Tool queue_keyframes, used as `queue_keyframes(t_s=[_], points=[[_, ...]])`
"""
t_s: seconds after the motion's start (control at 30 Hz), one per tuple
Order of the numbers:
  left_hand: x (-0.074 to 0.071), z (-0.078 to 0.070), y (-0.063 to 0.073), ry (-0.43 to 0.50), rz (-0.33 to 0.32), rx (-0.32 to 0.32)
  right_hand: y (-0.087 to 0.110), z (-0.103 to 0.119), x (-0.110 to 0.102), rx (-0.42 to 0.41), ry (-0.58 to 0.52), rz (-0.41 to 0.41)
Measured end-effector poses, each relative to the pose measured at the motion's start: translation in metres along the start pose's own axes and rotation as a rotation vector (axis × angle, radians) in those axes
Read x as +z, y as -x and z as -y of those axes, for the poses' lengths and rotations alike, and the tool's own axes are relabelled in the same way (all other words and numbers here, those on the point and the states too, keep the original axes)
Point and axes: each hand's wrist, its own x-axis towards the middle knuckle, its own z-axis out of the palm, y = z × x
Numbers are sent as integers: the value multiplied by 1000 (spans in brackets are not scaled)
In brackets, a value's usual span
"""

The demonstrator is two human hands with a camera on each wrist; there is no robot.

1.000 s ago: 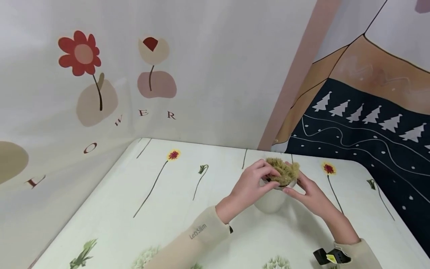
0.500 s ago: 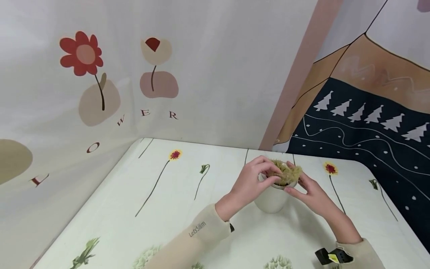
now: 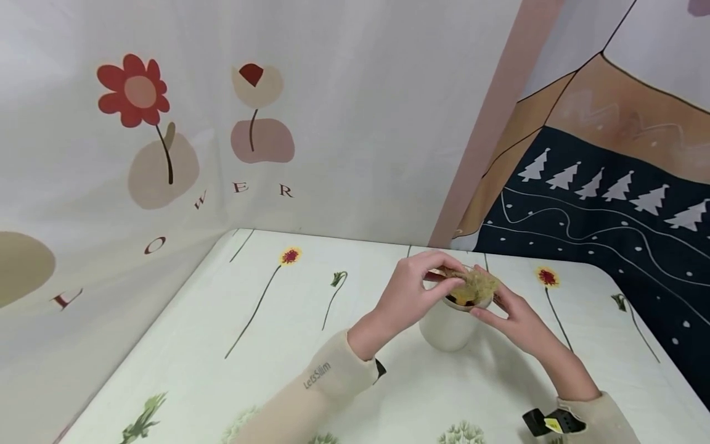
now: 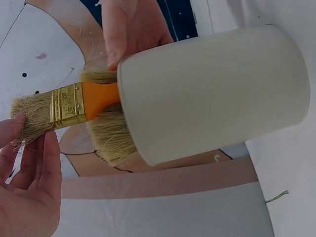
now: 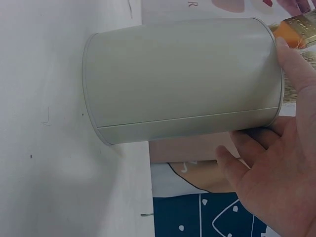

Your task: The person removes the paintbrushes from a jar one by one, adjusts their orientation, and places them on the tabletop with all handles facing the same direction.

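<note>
Head view: the left grip and right grip flank the can, upright on the worktop. Left wrist view: the left grip pinches the brush by its bristles, handle entering the can, roughly along its axis. Right wrist view: the right grip clasps the rim.

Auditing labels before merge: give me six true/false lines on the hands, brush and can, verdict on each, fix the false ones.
1. The left hand pinches a brush by its bristles. True.
2. The brush is wholly out of the can. False: its handle runs into the mouth of the can.
3. The right hand holds the can near its rim. True.
4. The can lies on its side. False: it stands upright on the table.
5. Other bristles show at the can's mouth. True.
6. The brush's handle is blue. False: it is orange.
</note>
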Motion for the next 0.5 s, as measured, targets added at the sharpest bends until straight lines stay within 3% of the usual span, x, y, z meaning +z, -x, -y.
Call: queue_keyframes(t_s=[0.23,0.5], points=[[-16,-5,-3,40,-75,49,-3,1,0,35,4,5],[-36,-14,-1,79,-138,66,-1,0,2,5,10,0]])
